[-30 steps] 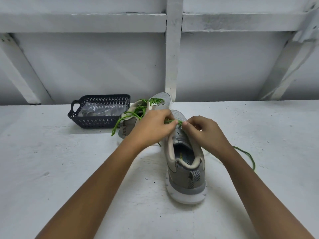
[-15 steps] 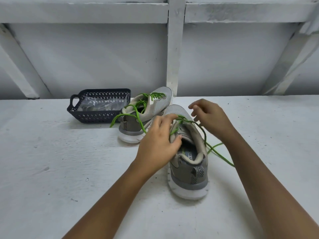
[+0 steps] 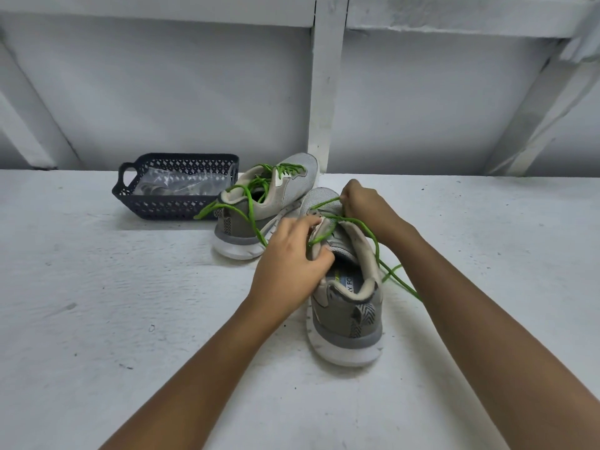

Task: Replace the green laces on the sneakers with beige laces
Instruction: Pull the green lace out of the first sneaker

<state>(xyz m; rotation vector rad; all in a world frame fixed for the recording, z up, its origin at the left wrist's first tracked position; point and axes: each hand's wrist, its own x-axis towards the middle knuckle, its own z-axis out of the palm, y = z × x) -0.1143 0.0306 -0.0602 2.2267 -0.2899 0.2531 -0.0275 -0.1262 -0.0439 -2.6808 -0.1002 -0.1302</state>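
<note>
Our right hand point(image 3: 367, 206) is bent over the front of the near sneaker point(image 3: 347, 319), its fingertips pinching the green lace point(image 3: 373, 241) at the eyelet rows closest to the toe. Our left hand point(image 3: 292, 258) grips that shoe's left upper edge beside the tongue, fingers curled over the padded rim to steady it.

The sneaker's long axis runs straight away from us, heel towards us and toe away. The lace rows to be undone lie just beyond the left hand and right under the right one, so we judge the right hand better placed to draw the lace out while the left holds the shoe down. The loosened lace loops across the open collar and trails off onto the desk point(image 3: 97, 319) on the shoe's right side.

The shoe is grey mesh with a soft beige lining and a thick white foam sole; the lace is a thin round cord. The far sneaker point(image 3: 292, 190) sits just beyond, to the left, fully laced in green. Left of it stands a dark perforated plastic basket point(image 3: 181, 207) holding a crinkled clear bag point(image 3: 172, 186); we cannot tell whether the beige laces are inside. The desk is rough and painted white.
</note>
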